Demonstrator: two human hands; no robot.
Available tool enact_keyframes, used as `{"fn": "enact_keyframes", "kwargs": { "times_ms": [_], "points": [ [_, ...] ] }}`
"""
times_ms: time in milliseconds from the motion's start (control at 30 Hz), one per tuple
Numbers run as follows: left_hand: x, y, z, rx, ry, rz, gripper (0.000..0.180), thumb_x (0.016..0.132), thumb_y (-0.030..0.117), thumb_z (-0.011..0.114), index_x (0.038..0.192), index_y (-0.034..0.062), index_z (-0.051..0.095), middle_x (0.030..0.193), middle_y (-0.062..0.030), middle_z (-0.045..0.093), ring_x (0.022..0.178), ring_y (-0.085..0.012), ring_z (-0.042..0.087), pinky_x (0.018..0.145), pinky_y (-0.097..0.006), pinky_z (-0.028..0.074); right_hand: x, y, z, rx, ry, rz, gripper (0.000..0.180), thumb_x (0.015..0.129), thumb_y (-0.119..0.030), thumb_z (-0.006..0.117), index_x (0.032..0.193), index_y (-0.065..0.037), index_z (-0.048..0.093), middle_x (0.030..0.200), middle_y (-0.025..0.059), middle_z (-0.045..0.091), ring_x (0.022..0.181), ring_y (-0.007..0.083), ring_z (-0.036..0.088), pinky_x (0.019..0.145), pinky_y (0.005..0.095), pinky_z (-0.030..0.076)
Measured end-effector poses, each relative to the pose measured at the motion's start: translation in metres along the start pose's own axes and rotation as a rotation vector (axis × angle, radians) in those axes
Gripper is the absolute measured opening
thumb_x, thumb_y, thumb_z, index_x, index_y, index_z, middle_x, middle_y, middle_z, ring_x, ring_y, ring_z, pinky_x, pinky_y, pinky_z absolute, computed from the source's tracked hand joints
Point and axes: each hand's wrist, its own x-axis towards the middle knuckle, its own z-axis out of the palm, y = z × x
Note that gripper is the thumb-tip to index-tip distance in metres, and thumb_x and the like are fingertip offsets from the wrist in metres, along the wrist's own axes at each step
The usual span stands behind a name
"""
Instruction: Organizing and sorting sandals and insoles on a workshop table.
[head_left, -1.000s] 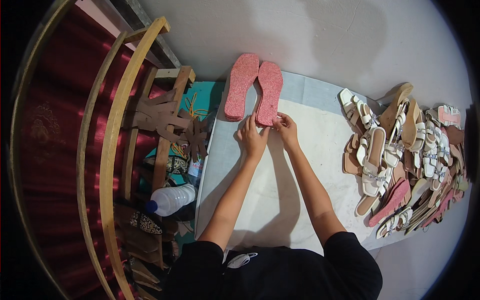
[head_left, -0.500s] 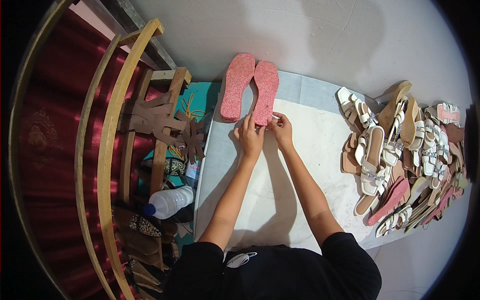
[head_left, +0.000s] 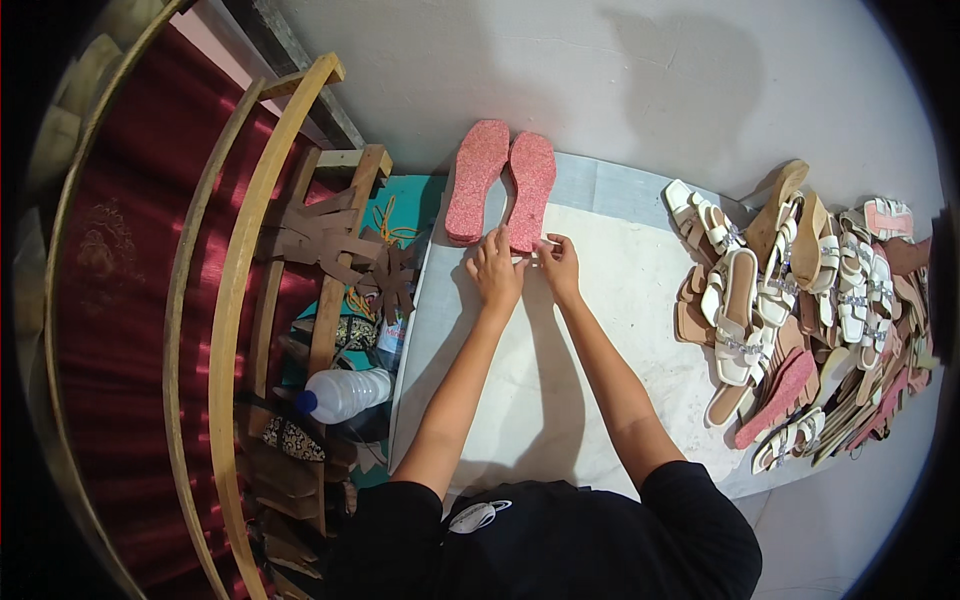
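Two pink textured shoe soles lie side by side, the left sole [head_left: 474,180] and the right sole [head_left: 530,190], at the far end of a white sheet [head_left: 620,300]. My left hand [head_left: 495,272] and my right hand [head_left: 560,264] are close together at the near heel end of the right sole. Their fingers pinch a small thin white strip [head_left: 536,258] between them. The fingertips hide most of the strip and the sole's heel edge.
A heap of white, tan and pink sandals and soles [head_left: 800,300] lies on the right of the sheet. On the left are a curved wooden frame [head_left: 240,260], brown cut-out pieces [head_left: 330,240] and a plastic bottle [head_left: 345,392] with a blue cap. Grey floor lies beyond.
My right hand has moved slightly left, closer to my left hand at the sole's heel. The soles and the sandal heap have not moved.
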Motion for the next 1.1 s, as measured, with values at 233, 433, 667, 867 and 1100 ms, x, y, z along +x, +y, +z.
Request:
{"fn": "enact_keyframes", "kwargs": {
  "times_ms": [233, 433, 667, 867, 1100],
  "points": [
    [-0.053, 0.027, -0.016, -0.035, 0.025, 0.126, 0.057, 0.068, 0.023, 0.069, 0.119, 0.0134, 0.046, 0.119, -0.0036, 0.046, 0.108, -0.0229, 0.043, 0.087, -0.042, 0.028, -0.07, -0.006, -0.05, -0.132, 0.014, -0.24, 0.026, 0.082, -0.012, 0.058, 0.105, -0.003, 0.051, 0.09, 0.0044, 0.05, 0.073, 0.0103, 0.052, 0.061, 0.022, 0.044],
    [-0.111, 0.076, -0.031, -0.168, -0.078, 0.286, 0.043, 0.072, 0.023, 0.065, 0.112, 0.0129, 0.052, 0.116, -0.0033, 0.048, 0.106, -0.0197, 0.044, 0.087, -0.039, 0.027, -0.144, -0.013, -0.12, -0.241, 0.072, -0.304, 0.017, 0.081, -0.007, 0.055, 0.098, -0.003, 0.055, 0.091, 0.0067, 0.051, 0.074, 0.0127, 0.054, 0.059, 0.0237, 0.045],
    [-0.177, 0.121, -0.038, -0.272, -0.149, 0.455, 0.046, 0.073, 0.022, 0.063, 0.115, 0.0117, 0.05, 0.117, -0.0041, 0.046, 0.105, -0.0193, 0.043, 0.086, -0.04, 0.026, -0.218, -0.009, -0.193, -0.261, 0.262, -0.287, 0.016, 0.082, -0.01, 0.057, 0.097, -0.005, 0.057, 0.092, 0.0034, 0.053, 0.077, 0.0094, 0.053, 0.06, 0.0208, 0.043],
    [-0.22, 0.176, -0.023, -0.309, -0.241, 0.594, 0.046, 0.073, 0.023, 0.062, 0.116, 0.0116, 0.049, 0.117, -0.0047, 0.046, 0.105, -0.0197, 0.043, 0.086, -0.04, 0.027, -0.261, -0.01, -0.259, -0.295, 0.391, -0.3, 0.016, 0.082, -0.01, 0.056, 0.097, -0.005, 0.058, 0.091, 0.0031, 0.053, 0.078, 0.0096, 0.053, 0.061, 0.0208, 0.044],
    [-0.28, 0.268, 0.006, -0.399, -0.332, 0.735, 0.046, 0.073, 0.022, 0.061, 0.116, 0.0108, 0.049, 0.114, -0.0053, 0.048, 0.103, -0.0209, 0.045, 0.084, -0.04, 0.028, -0.306, -0.004, -0.37, -0.337, 0.557, -0.29, 0.016, 0.082, -0.009, 0.056, 0.096, -0.004, 0.057, 0.088, 0.0036, 0.053, 0.076, 0.0103, 0.054, 0.06, 0.0219, 0.044]
  ]
}}
